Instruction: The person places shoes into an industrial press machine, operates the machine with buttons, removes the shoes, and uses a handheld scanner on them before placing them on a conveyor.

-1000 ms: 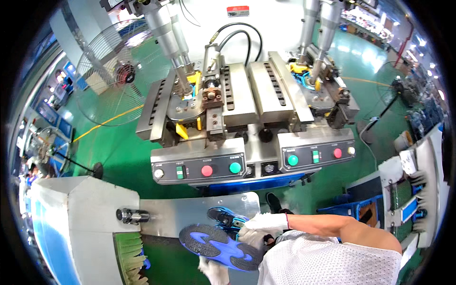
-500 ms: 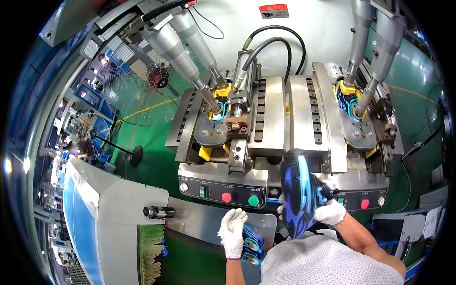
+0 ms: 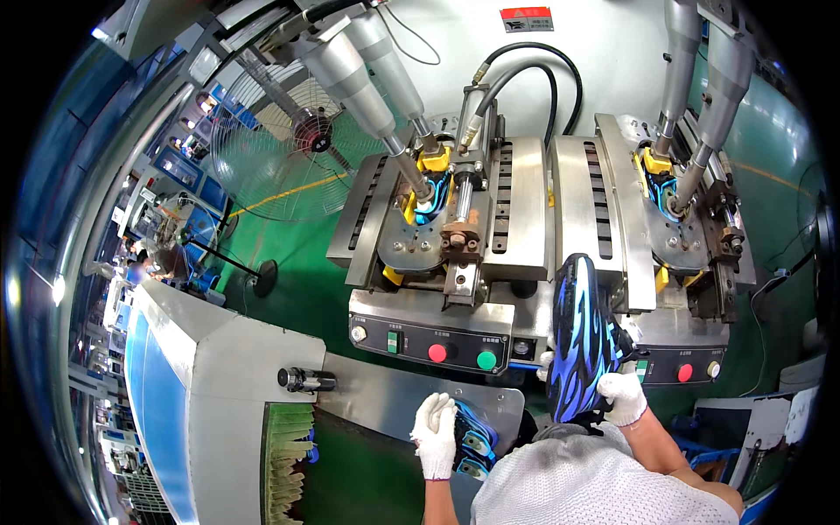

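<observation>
My right hand (image 3: 623, 398), in a white knitted glove, grips a black and blue sports shoe (image 3: 579, 341) held upright in front of the machine. The blue flame-like pattern along it faces me. White fingertips also show at its left edge; the rest of them is hidden behind it. My left hand (image 3: 435, 433), gloved too, hangs over the metal shelf (image 3: 376, 385) with fingers stretched and nothing visible in it. Right beside it lie several blue and black shoe pieces (image 3: 477, 442), partly covered by my sleeve.
A two-station press stands ahead, its left clamp (image 3: 416, 236) and right clamp (image 3: 674, 232) each with a blue-black shoe part inside. Below is a control panel (image 3: 429, 341) with red and green buttons. A grey cabinet (image 3: 236, 359) and a large fan (image 3: 311, 131) are on the left.
The shoe in my right hand has turned, showing more of its patterned side, and it has risen slightly. My left hand stays by the shoe pieces. The whole view has shifted a little.
</observation>
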{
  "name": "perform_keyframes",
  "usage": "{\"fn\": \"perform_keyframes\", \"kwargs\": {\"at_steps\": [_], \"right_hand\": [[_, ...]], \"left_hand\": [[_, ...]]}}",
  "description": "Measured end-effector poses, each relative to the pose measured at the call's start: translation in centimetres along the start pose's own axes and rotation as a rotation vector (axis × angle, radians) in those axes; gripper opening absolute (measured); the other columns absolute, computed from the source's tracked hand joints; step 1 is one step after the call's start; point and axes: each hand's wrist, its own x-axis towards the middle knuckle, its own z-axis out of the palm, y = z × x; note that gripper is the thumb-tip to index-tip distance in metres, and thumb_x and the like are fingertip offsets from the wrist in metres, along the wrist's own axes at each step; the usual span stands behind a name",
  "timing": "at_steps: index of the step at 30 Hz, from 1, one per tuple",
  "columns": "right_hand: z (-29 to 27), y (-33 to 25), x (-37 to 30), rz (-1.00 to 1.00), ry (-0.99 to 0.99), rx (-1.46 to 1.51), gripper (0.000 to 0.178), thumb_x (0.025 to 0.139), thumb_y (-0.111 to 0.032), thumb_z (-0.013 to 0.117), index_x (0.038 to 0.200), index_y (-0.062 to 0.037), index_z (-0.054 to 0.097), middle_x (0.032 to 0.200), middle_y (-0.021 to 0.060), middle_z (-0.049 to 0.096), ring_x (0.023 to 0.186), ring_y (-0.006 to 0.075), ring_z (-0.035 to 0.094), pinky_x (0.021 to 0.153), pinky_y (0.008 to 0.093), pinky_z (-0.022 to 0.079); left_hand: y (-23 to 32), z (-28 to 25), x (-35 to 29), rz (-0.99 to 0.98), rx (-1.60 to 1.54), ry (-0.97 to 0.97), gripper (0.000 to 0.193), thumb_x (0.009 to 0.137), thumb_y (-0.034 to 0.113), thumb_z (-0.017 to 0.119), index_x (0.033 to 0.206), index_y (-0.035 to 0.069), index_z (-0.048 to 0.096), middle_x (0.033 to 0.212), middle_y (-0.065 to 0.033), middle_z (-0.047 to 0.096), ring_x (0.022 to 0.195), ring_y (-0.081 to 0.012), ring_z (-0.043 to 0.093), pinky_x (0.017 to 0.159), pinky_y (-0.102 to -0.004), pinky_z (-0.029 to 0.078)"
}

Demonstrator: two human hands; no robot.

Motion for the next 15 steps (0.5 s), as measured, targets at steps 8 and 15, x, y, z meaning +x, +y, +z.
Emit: {"fn": "perform_keyframes", "kwargs": {"at_steps": [8,15], "right_hand": [[-0.1,1.8,-0.1,0.116,0.028,0.099,0.070,0.087,-0.010,0.072,0.147,0.0101,0.042,0.136,0.0280,0.060,0.121,0.0395,0.065,0.101,0.0506,0.057],[-0.8,1.6,0.6,0.079,0.187,-0.025,0.072,0.080,-0.011,0.077,0.142,0.0116,0.048,0.131,0.0273,0.062,0.118,0.0397,0.066,0.093,0.0489,0.061]], "left_hand": [[0.8,-1.9,1.4,0.096,0.071,0.022,0.045,0.100,-0.002,0.057,0.143,-0.009,0.043,0.136,-0.0236,0.058,0.123,-0.0298,0.062,0.107,-0.0389,0.051],[11.4,3.4,10.7,0.578,0.519,-0.130,0.044,0.094,0.001,0.065,0.137,-0.004,0.057,0.137,-0.0207,0.061,0.124,-0.0305,0.063,0.108,-0.0384,0.049]]}}
